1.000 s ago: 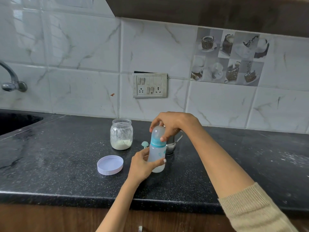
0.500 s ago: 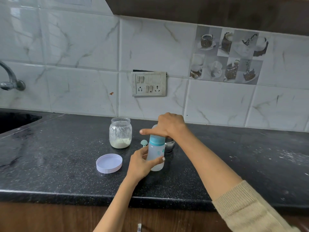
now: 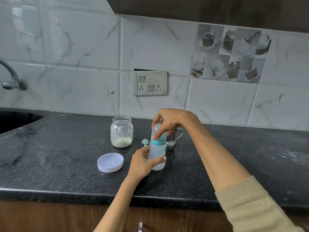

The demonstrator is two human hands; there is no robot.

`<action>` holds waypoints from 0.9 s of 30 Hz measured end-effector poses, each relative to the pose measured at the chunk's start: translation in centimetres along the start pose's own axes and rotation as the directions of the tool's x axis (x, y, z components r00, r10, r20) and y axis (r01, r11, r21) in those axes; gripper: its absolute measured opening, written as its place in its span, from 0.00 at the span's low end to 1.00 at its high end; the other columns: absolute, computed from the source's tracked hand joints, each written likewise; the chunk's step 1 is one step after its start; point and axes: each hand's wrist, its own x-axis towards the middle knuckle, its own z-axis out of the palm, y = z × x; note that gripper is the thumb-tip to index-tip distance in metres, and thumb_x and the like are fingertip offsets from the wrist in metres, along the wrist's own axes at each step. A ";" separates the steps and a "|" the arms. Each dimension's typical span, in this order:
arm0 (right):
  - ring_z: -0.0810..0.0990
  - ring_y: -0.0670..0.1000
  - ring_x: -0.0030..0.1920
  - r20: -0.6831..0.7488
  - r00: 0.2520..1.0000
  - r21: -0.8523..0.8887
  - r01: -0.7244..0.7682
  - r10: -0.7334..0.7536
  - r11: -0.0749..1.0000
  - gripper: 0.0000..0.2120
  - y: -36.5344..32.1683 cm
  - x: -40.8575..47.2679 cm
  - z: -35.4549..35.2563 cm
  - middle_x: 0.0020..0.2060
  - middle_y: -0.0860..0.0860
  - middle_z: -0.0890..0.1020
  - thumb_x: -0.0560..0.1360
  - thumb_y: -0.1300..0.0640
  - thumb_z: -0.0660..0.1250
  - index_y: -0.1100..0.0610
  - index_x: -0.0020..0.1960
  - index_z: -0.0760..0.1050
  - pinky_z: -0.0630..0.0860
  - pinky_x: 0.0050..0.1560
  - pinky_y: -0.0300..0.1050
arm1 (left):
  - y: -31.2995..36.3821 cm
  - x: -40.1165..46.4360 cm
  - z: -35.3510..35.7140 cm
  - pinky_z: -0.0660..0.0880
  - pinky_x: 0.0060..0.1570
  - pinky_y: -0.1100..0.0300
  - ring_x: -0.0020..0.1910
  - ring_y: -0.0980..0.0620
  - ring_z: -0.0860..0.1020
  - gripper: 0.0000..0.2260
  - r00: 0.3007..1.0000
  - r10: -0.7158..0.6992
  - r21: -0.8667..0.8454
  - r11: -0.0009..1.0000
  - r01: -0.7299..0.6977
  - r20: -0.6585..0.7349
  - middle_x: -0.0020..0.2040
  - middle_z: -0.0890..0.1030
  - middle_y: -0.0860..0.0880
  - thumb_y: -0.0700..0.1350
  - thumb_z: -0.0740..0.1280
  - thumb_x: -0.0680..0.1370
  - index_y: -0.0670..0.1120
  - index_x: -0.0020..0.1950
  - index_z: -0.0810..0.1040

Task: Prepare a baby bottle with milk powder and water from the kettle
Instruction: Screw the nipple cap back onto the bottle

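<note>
Head view: the right hand (image 3: 168, 122) curls over the bottle's (image 3: 157, 152) cap (image 3: 158, 132), likely twisting it, while the left hand (image 3: 143, 162) grips the body to steady it on the surface (image 3: 58, 164). Left of the bottle: one jar (image 3: 121, 131), one lid (image 3: 110, 162), one spoon (image 3: 145, 141). Behind it, one metal cup (image 3: 173, 139).

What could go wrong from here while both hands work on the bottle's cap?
1. The open powder jar stands close beside the baby bottle, its lid off; a slip of the left hand could knock it over.
2. The right hand grips the cap directly in front of the steel cup, so a sharp twist could bump it.
</note>
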 end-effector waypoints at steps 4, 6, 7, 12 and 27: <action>0.78 0.53 0.33 -0.290 0.954 -0.245 -0.154 0.079 0.957 0.27 -1.3 0.2 1.8 0.36 0.53 0.78 0.66 0.36 0.71 0.61 0.40 0.72 0.75 0.33 0.44 | -0.1 0.0 0.1 0.77 0.53 0.59 0.51 0.58 0.81 0.22 1.000 0.002 0.013 1.000 -0.002 -0.008 0.51 0.84 0.54 0.49 0.78 0.65 0.50 0.58 0.81; 0.74 0.54 0.40 -0.390 0.919 -0.313 -0.199 0.066 0.929 0.29 -1.3 0.6 2.7 0.42 0.54 0.77 0.68 0.31 0.64 0.59 0.41 0.69 0.69 0.37 0.45 | -0.1 0.0 0.1 0.76 0.53 0.59 0.51 0.57 0.81 0.22 1.000 0.005 0.020 1.000 -0.004 -0.013 0.51 0.84 0.54 0.49 0.78 0.66 0.50 0.58 0.80; 0.73 0.54 0.41 -0.404 0.911 -0.320 -0.227 0.084 0.920 0.32 -1.3 0.7 2.9 0.42 0.54 0.77 0.67 0.28 0.61 0.59 0.40 0.69 0.69 0.39 0.45 | -0.1 0.0 0.1 0.76 0.54 0.58 0.52 0.57 0.81 0.22 1.000 0.004 0.021 1.000 -0.004 -0.014 0.51 0.84 0.54 0.49 0.78 0.66 0.50 0.58 0.80; 0.81 0.52 0.43 -0.068 0.982 -0.052 -0.182 0.178 0.982 0.34 -0.8 -0.7 0.9 0.48 0.54 0.79 0.65 0.29 0.66 0.56 0.57 0.74 0.79 0.48 0.46 | -0.2 0.1 0.1 0.76 0.54 0.59 0.52 0.57 0.81 0.23 1.000 -0.001 0.012 1.000 0.001 -0.005 0.51 0.84 0.54 0.51 0.79 0.65 0.50 0.58 0.80; 0.77 0.52 0.37 -0.366 0.906 -0.342 -0.346 0.215 0.874 0.39 -1.5 0.0 2.4 0.32 0.51 0.77 0.62 0.20 0.53 0.58 0.34 0.70 0.67 0.35 0.42 | 0.0 0.0 0.1 0.77 0.55 0.56 0.52 0.57 0.81 0.26 1.000 0.011 0.022 1.000 -0.011 -0.010 0.50 0.84 0.55 0.56 0.77 0.61 0.51 0.57 0.81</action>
